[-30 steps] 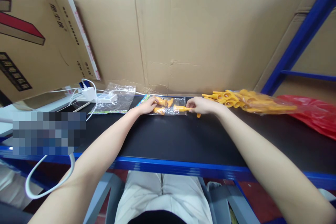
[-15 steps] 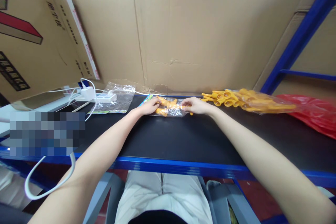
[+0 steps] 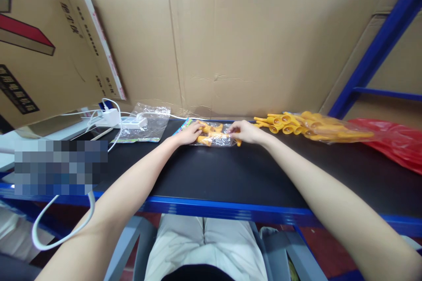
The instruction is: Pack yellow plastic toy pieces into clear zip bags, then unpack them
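Observation:
A clear plastic bag with yellow-orange plastic pieces in it lies flat on the black tabletop in front of me. My left hand grips the bag's left end, fingers curled over it beside a strip of coloured print. At the opposite end, my right hand has thumb and fingers pinched together on the bag's edge. One yellow piece shows just under the right fingers. My palms hide both ends of the bag in part.
Yellow trumpet-shaped pieces spill from a clear bag at the right, beside a red plastic bag. Leftward lie another clear bag and a white power strip with cables. Cardboard walls the back; a blue rail edges the table.
My right fingers have shifted slightly on the bag's right end, and more of the yellow piece beneath them shows. My left hand stays in nearly the same place.

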`<state>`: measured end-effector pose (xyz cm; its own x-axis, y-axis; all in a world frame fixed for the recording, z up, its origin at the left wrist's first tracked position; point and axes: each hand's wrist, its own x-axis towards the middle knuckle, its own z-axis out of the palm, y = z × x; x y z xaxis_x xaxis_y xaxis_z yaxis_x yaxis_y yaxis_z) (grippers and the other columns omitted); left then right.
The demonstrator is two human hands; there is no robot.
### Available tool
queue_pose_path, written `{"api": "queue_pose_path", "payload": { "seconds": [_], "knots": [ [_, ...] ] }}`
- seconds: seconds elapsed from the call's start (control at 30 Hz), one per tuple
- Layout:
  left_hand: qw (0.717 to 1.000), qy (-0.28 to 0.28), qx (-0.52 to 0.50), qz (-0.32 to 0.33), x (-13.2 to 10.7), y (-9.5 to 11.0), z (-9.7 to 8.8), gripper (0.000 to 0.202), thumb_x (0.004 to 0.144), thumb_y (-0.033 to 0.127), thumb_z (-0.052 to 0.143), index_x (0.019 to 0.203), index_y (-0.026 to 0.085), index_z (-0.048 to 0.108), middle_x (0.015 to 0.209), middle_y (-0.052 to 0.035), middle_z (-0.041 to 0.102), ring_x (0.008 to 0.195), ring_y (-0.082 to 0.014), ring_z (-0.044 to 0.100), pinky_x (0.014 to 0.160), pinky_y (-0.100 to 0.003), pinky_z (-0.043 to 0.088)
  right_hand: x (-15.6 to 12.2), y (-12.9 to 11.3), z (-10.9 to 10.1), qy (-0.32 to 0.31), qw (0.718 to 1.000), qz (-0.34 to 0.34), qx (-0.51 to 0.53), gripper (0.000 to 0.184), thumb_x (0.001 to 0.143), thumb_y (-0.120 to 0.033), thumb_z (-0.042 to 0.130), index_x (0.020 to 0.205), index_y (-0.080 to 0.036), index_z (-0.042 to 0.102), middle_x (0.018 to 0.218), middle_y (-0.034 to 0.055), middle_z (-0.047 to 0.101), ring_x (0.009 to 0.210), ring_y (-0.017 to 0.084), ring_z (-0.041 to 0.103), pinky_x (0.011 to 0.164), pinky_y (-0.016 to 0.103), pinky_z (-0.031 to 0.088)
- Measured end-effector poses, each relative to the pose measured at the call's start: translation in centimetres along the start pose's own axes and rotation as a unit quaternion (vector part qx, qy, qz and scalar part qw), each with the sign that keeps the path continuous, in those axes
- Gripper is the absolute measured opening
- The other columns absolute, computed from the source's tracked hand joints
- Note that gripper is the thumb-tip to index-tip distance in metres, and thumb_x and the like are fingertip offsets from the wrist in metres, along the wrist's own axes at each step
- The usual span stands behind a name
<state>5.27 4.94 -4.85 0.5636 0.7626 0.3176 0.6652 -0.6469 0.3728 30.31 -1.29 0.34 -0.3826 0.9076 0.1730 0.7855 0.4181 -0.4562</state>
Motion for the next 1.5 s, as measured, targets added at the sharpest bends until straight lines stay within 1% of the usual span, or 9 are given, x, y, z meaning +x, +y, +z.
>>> {"api": "queue_pose_path", "payload": {
  "seconds": [0.23,0.33,0.53,0.73,0.97,1.17,1.3,1.4,1.5],
  "knots": [
    [1.000,-0.014,0.002,-0.016,0.1,0.1,0.1,0.038,0.085,0.023,0.036,0.119,0.017,0.052,0.136,-0.0081,0.044,0.129,-0.0196,0.035,0.110,-0.034,0.023,0.0,0.9,-0.5,-0.060,0.996,0.011,0.062,0.018,0.068,-0.018,0.064,0.085,-0.012,0.064,0.081,0.0046,0.068,0.075,0.013,0.062,0.068,0.021,0.048],
    [0.999,-0.023,0.010,-0.042,0.0,0.1,0.1,0.040,0.086,0.024,0.036,0.121,0.016,0.051,0.143,-0.0086,0.036,0.136,-0.0212,0.024,0.112,-0.037,0.017,0.1,1.1,0.0,-0.050,0.996,0.013,0.070,0.019,0.065,-0.014,0.064,0.084,-0.012,0.063,0.079,0.0044,0.067,0.072,0.013,0.061,0.065,0.021,0.047],
    [0.998,-0.039,0.020,-0.049,-0.2,0.5,-0.3,0.044,0.087,0.029,0.034,0.127,0.018,0.049,0.145,-0.0051,0.034,0.137,-0.0191,0.021,0.112,-0.035,0.016,0.4,1.1,0.7,-0.013,0.999,0.012,0.049,0.015,0.066,-0.019,0.062,0.080,-0.012,0.065,0.074,0.0041,0.066,0.067,0.014,0.060,0.062,0.022,0.046],
    [0.996,-0.056,0.029,-0.056,-0.2,1.0,-0.3,0.049,0.087,0.030,0.032,0.130,0.013,0.047,0.147,-0.0090,0.029,0.138,-0.0193,0.019,0.113,-0.034,0.013,-0.2,0.3,-0.3,-0.084,0.996,-0.001,-0.011,0.017,0.062,-0.020,0.064,0.077,-0.014,0.067,0.069,0.0012,0.064,0.064,0.013,0.057,0.058,0.021,0.041],
    [0.996,-0.073,0.008,-0.052,-0.1,1.1,-0.4,0.049,0.086,0.032,0.034,0.131,0.015,0.046,0.148,-0.0072,0.028,0.139,-0.0212,0.014,0.113,-0.036,0.011,-0.2,0.3,-0.3,-0.041,0.997,-0.027,0.056,0.021,0.070,-0.028,0.059,0.083,-0.013,0.066,0.077,0.0029,0.066,0.069,0.013,0.056,0.063,0.023,0.041],
    [0.996,-0.034,-0.025,-0.075,-0.1,1.7,0.1,0.050,0.089,0.036,0.028,0.132,0.016,0.044,0.148,-0.0062,0.026,0.139,-0.0184,0.016,0.112,-0.035,0.013,0.4,1.1,1.0,-0.008,0.998,-0.061,-0.024,0.008,0.069,-0.021,0.058,0.067,-0.015,0.063,0.072,0.0005,0.061,0.066,0.012,0.053,0.061,0.021,0.038],
    [0.996,-0.006,-0.046,-0.074,0.0,2.3,0.3,0.050,0.089,0.039,0.030,0.129,0.014,0.047,0.144,-0.0081,0.036,0.136,-0.0195,0.024,0.111,-0.033,0.016,0.5,1.3,1.3,-0.008,0.996,-0.059,-0.071,0.011,0.068,-0.018,0.058,0.057,-0.014,0.058,0.065,-0.0005,0.057,0.062,0.011,0.052,0.057,0.021,0.038],
    [0.992,0.030,-0.089,-0.084,0.1,2.6,0.3,0.044,0.088,0.039,0.034,0.122,0.018,0.053,0.137,-0.0065,0.046,0.133,-0.0213,0.030,0.109,-0.034,0.020,0.6,1.4,1.5,0.020,0.999,-0.051,-0.004,0.006,0.068,-0.015,0.058,0.065,-0.014,0.063,0.072,0.0016,0.061,0.067,0.012,0.057,0.063,0.022,0.043],
    [0.980,0.066,-0.163,-0.093,0.1,2.5,0.4,0.039,0.090,0.035,0.033,0.117,0.017,0.053,0.128,-0.0087,0.053,0.125,-0.0212,0.041,0.106,-0.036,0.028,0.8,1.3,1.7,0.047,0.987,-0.054,0.143,0.018,0.070,-0.019,0.059,0.085,-0.013,0.068,0.090,0.0059,0.067,0.081,0.015,0.062,0.076,0.027,0.048]
  ]
}}
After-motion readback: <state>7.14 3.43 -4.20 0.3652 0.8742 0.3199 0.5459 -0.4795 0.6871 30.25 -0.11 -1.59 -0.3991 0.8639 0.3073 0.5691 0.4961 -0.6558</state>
